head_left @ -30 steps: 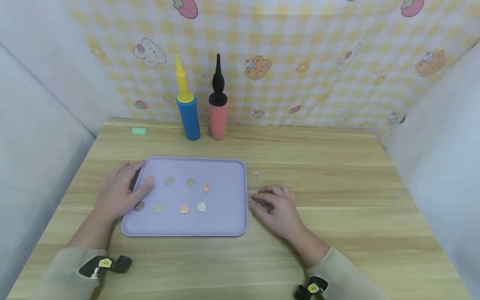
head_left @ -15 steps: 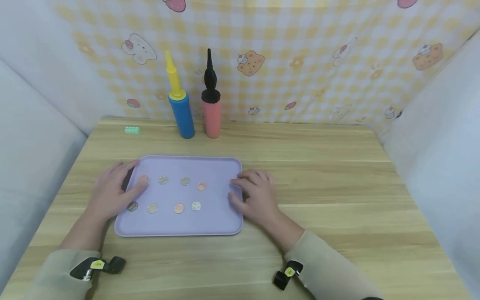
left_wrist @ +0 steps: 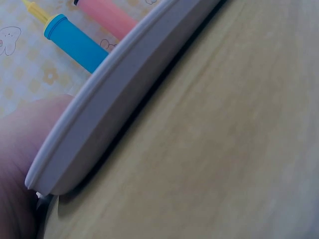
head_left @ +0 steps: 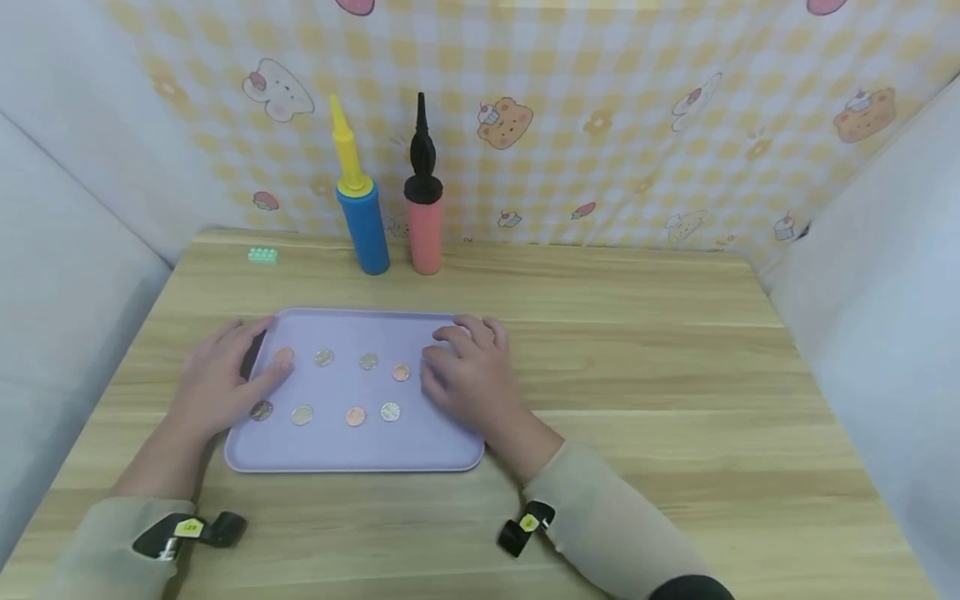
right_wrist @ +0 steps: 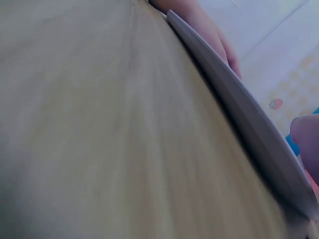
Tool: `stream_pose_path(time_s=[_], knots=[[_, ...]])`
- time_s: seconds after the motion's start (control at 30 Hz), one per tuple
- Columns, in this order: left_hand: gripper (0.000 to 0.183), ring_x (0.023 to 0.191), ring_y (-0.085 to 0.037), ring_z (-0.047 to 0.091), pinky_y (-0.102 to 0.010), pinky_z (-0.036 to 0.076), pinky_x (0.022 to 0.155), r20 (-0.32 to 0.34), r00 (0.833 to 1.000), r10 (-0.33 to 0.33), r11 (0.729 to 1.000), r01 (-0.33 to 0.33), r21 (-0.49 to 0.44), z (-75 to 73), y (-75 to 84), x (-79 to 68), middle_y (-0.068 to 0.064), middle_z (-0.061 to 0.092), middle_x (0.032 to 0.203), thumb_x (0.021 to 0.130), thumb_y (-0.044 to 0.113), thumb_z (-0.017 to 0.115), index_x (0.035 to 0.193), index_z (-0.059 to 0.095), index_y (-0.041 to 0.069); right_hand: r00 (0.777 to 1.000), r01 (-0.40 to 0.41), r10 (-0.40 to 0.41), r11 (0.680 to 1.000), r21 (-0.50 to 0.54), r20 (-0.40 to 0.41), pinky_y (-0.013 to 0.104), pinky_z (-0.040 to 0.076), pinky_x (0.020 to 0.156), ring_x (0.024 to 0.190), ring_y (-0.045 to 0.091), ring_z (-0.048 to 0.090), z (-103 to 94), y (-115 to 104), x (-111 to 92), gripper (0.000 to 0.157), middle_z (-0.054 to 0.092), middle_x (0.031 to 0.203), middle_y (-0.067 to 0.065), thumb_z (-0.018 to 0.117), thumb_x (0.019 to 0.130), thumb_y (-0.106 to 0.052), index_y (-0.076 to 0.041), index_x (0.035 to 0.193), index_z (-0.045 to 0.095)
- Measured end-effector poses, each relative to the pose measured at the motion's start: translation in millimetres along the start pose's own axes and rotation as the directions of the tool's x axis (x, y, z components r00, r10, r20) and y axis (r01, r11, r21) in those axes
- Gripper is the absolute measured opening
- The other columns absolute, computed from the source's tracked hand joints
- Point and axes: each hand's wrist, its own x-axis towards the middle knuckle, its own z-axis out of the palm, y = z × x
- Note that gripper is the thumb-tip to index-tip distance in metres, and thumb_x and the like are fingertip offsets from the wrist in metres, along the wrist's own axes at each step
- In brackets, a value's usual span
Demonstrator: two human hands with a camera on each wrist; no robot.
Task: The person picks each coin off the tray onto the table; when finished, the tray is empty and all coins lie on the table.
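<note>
A lilac tray (head_left: 352,450) lies on the wooden table, with several copper-coloured and silver coins (head_left: 356,416) spread across it in two loose rows. At its left side my left hand (head_left: 217,383) grips the rim, thumb inside and fingers outside; the thumb lies beside a copper coin (head_left: 284,354). My right hand (head_left: 472,375) is over the right part of the tray, fingers curled towards the thumb in a pinch round a coin that the hand hides. In the right wrist view a fingertip (right_wrist: 305,134) shows above the tray's edge (right_wrist: 239,104).
Behind the tray stand a blue hand pump with a yellow nozzle (head_left: 363,225) and a pink one with a black nozzle (head_left: 425,233). A small mint-green toy brick (head_left: 263,255) lies at the back left. A patterned cloth (head_left: 600,167) hangs along the table's back edge.
My right hand has moved left from a coin on the table to over the tray. The other loose coin beside the tray is now out of sight behind that hand. My left hand stays put.
</note>
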Motion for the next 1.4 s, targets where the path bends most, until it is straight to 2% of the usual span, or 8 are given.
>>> stream_pose_path(time_s=[0.2,0.43,0.7,0.93,1.0,1.1,1.2,1.4], knots=[[0.077,0.153,-0.06,0.022,-0.085,0.006,0.115,0.003,1.0,-0.001,1.0,0.001,0.008,-2.9,1.1,0.7,-0.035,0.041,0.16,0.102,0.046,0.068,0.162,0.042,0.006,0.989,0.017,-0.016,1.0,-0.004,0.148,0.051,0.038,0.113,0.127,0.023,0.059,12.6,-17.4,13.5,0.017,0.074,0.117,-0.004,0.068,0.1,-0.033,-0.027,0.1,0.084],[0.076,0.153,-0.06,0.023,-0.085,0.007,0.114,0.004,1.0,-0.004,1.0,0.004,0.01,-3.2,1.5,-0.6,-0.035,0.041,0.16,0.102,0.045,0.068,0.162,0.043,0.006,0.937,-0.138,0.107,0.988,0.071,0.332,0.049,0.036,0.111,0.139,0.028,0.049,17.7,-24.5,13.0,0.018,0.07,0.132,-0.003,0.072,0.102,-0.039,-0.03,0.112,0.084],[0.077,0.154,-0.059,0.023,-0.085,0.006,0.114,0.003,1.0,-0.001,1.0,0.0,0.007,-0.6,-0.6,-0.9,-0.034,0.041,0.161,0.101,0.045,0.069,0.162,0.042,0.006,0.898,-0.276,0.188,0.945,0.177,0.397,0.048,0.032,0.116,0.136,0.025,0.049,20.3,-18.3,14.3,0.015,0.066,0.138,-0.001,0.076,0.1,-0.036,-0.03,0.112,0.084],[0.077,0.154,-0.058,0.022,-0.085,0.006,0.114,0.005,1.0,-0.001,1.0,0.001,0.007,2.1,-2.2,-1.0,-0.034,0.041,0.161,0.101,0.045,0.069,0.162,0.042,0.007,0.83,-0.408,0.287,0.897,0.17,0.478,0.049,0.025,0.123,0.146,0.029,0.04,17.4,-18.8,19.2,0.018,0.056,0.152,0.006,0.079,0.097,-0.039,-0.026,0.109,0.08],[0.077,0.154,-0.058,0.022,-0.085,0.007,0.114,0.004,1.0,-0.001,1.0,0.001,0.01,2.6,-1.9,-1.0,-0.034,0.042,0.161,0.101,0.046,0.069,0.162,0.042,0.007,0.822,-0.427,0.3,0.887,0.175,0.484,0.049,0.025,0.123,0.147,0.03,0.039,16.2,-18.8,20.2,0.018,0.056,0.153,0.006,0.08,0.096,-0.039,-0.025,0.107,0.08],[0.077,0.154,-0.058,0.022,-0.085,0.007,0.114,-0.001,1.0,0.001,1.0,-0.001,0.005,1.8,-0.4,-1.1,-0.034,0.042,0.16,0.101,0.045,0.069,0.162,0.042,0.007,0.833,-0.424,0.296,0.884,0.195,0.468,0.049,0.026,0.123,0.146,0.031,0.04,15.4,-18.2,21.1,0.014,0.057,0.151,0.006,0.08,0.096,-0.037,-0.025,0.103,0.078],[0.076,0.154,-0.058,0.022,-0.085,0.007,0.114,-0.002,1.0,0.002,1.0,-0.002,-0.003,0.3,1.5,-1.3,-0.034,0.042,0.161,0.101,0.045,0.068,0.162,0.042,0.006,0.861,-0.385,0.26,0.895,0.225,0.438,0.048,0.027,0.122,0.14,0.028,0.045,14.9,-17.3,21.1,0.012,0.063,0.142,0.002,0.082,0.095,-0.034,-0.025,0.101,0.077],[0.076,0.154,-0.058,0.022,-0.085,0.006,0.114,0.001,1.0,0.005,1.0,-0.005,-0.015,-1.5,3.3,-1.1,-0.034,0.042,0.16,0.101,0.043,0.069,0.162,0.043,0.006,0.892,-0.336,0.19,0.885,0.323,0.41,0.04,0.039,0.103,0.107,0.012,0.056,15.7,-15.3,19.0,0.011,0.075,0.105,-0.014,0.085,0.094,-0.026,-0.026,0.1,0.077]])
